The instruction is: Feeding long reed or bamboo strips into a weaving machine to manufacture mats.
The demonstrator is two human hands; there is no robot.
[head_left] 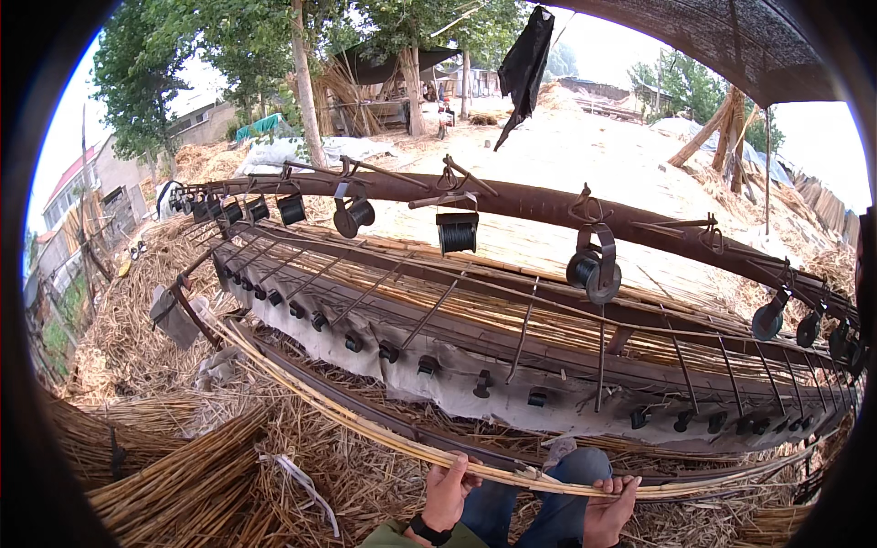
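Note:
My left hand (448, 493), with a dark watch on its wrist, is closed around a few long, thin reed stalks (365, 437). Farther right, my right hand (610, 511) grips the same stalks, thumb on top. They stretch across in front of me, bowed by the lens, along the near side of a long metal frame (301, 370). My knees (580, 468) in blue jeans show between and behind the hands. Past the stalks, a row of small black spools (388, 352) sits along a pale sheet (365, 370).
Wire spools (457, 233) hang from a rusty overhead pipe (539, 203). Thin metal rods (523, 329) cross the frame above laid reeds (493, 310). Reed bundles (183, 484) lie at lower left, and loose straw covers the ground. Trees (306, 82) and a dark awning (713, 36) stand beyond.

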